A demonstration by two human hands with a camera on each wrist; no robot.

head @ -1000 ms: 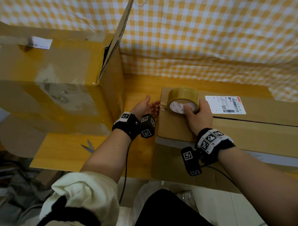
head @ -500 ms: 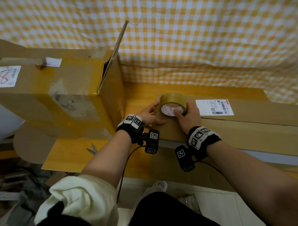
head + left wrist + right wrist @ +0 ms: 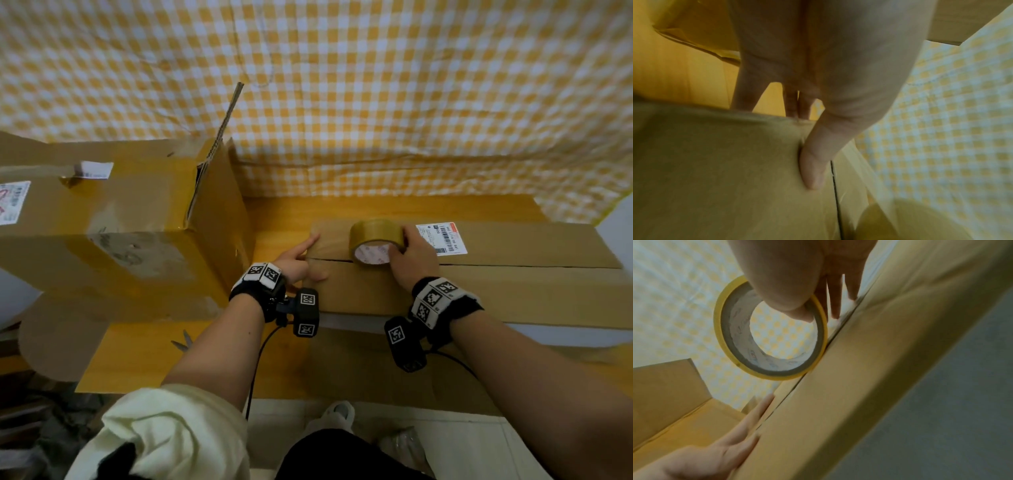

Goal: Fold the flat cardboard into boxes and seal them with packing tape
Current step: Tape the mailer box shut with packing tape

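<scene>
A long brown cardboard box (image 3: pixel 496 287) lies on the wooden table (image 3: pixel 137 359), its two top flaps meeting in a seam. My right hand (image 3: pixel 411 260) grips a roll of tan packing tape (image 3: pixel 375 233) standing on that seam, thumb inside the core (image 3: pixel 797 309). A strip of tape (image 3: pixel 334 241) runs from the roll back to the box's left end. My left hand (image 3: pixel 298 263) presses that end: the thumb (image 3: pixel 813 162) lies flat on top beside the seam, and the straight fingers reach down the end face.
A large taped box (image 3: pixel 120 233) with a raised flap stands close on the left. Scissors (image 3: pixel 181 342) lie on the table near its front edge. A white shipping label (image 3: pixel 442 238) sits on the long box just right of the roll. Yellow checked cloth (image 3: pixel 376 102) hangs behind.
My right hand has drawn the roll rightward along the seam, leaving tape behind it. My left hand moved from beside the box onto its left end and stays there.
</scene>
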